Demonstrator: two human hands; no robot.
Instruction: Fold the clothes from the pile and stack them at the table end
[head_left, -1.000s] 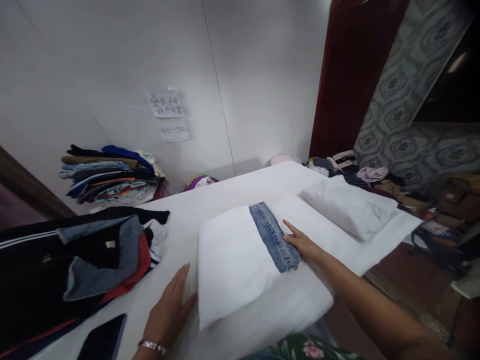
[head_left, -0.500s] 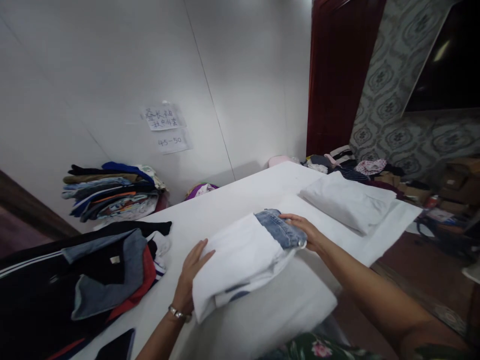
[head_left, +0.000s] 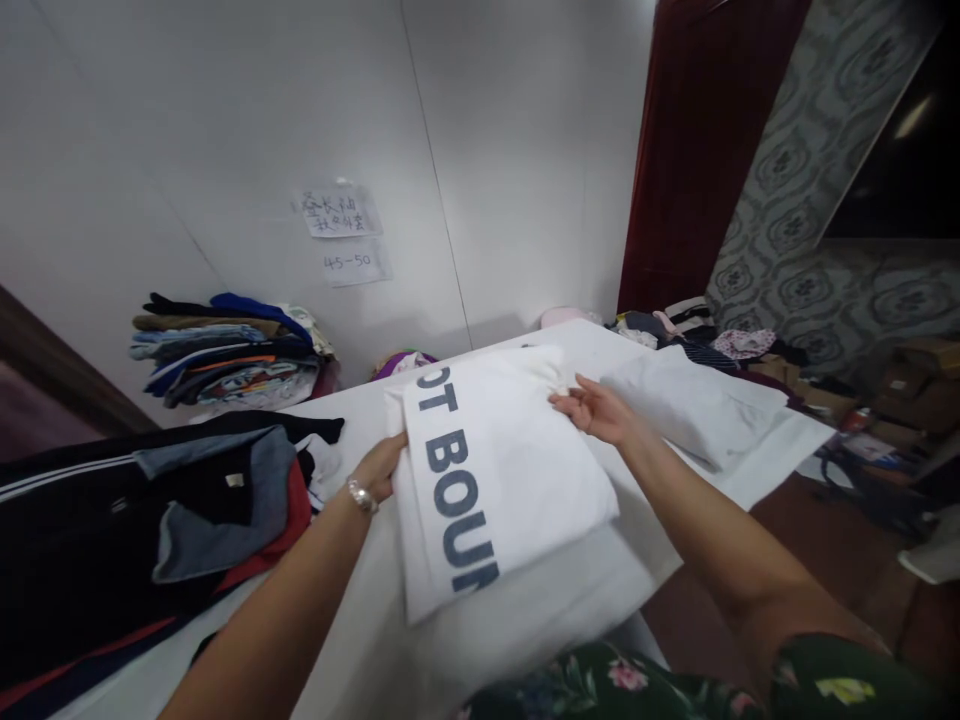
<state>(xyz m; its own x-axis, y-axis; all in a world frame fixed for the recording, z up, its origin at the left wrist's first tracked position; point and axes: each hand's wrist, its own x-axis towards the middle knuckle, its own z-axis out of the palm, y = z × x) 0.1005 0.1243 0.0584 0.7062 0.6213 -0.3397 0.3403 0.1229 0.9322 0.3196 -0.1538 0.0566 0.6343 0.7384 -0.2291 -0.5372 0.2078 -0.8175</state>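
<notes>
A folded white garment (head_left: 532,460) with large dark letters down its left part is held in front of me. My left hand (head_left: 381,466) is closed on its left edge, the fingers partly hidden beneath the cloth. At its upper right corner my right hand (head_left: 596,408) pinches the fabric between thumb and fingers. Under the garment lies a white, soft-looking bundle (head_left: 555,610) along the near side of the table. The denim part of the garment is out of sight.
On the white table (head_left: 480,350), dark clothes (head_left: 90,560) with a grey-blue piece lie at left. Behind them rises a stack of folded clothes (head_left: 225,350). A white package (head_left: 690,400) lies at right. Paper notes (head_left: 345,235) hang on the wall. More clothes (head_left: 675,325) are heaped beyond the table.
The garment has been turned over, so its lettering faces up and the denim part no longer shows. My hands have gone from resting flat on it to gripping its edges.
</notes>
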